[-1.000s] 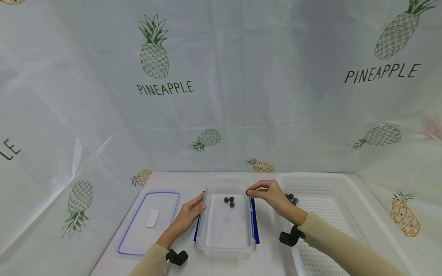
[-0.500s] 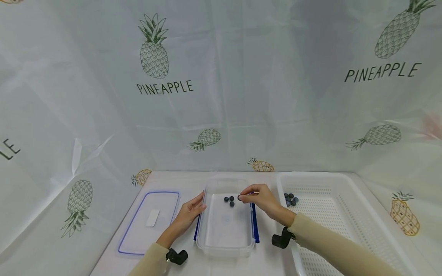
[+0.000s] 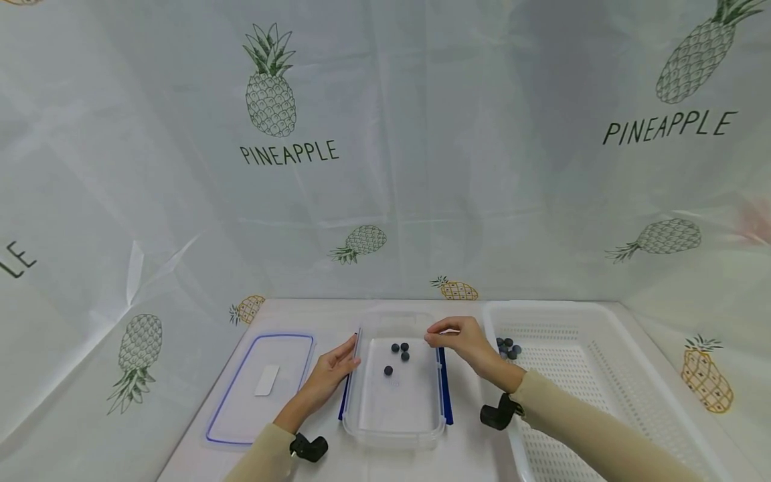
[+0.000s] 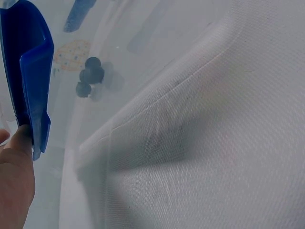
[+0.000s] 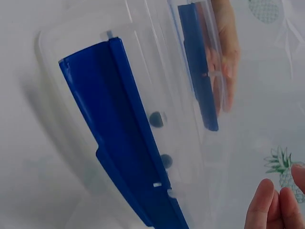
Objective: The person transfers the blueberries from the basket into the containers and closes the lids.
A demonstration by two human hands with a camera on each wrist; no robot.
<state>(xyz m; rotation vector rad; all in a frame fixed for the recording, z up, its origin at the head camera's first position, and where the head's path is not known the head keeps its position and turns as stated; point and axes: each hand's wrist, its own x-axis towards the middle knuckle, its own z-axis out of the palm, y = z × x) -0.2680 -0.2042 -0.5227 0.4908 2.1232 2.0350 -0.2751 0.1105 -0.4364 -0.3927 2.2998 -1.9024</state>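
A clear plastic food box (image 3: 394, 408) with blue side latches (image 5: 112, 124) stands lidless on the table. Several blueberries (image 3: 405, 356) lie inside, most grouped towards the far end and one nearer the middle. My left hand (image 3: 331, 371) holds the box's left wall, its thumb by the rim; the left wrist view shows a digit touching a blue latch (image 4: 35, 81). Over the box's far right corner hovers my right hand (image 3: 464, 341), thumb and fingers loosely bent towards each other. No berry shows between its fingertips (image 5: 264, 193) in the right wrist view.
Right of the box sits a white perforated basket (image 3: 608, 402), with several more blueberries (image 3: 508, 348) at its left side. The blue-rimmed lid (image 3: 247, 415) with a white label lies to the left. A pineapple-print sheet (image 3: 415, 167) hangs behind.
My right hand has brought a blueberry over the box and let it go; it now lies nearer the middle. The hand has since drawn back slightly rightwards. My left hand stays put.
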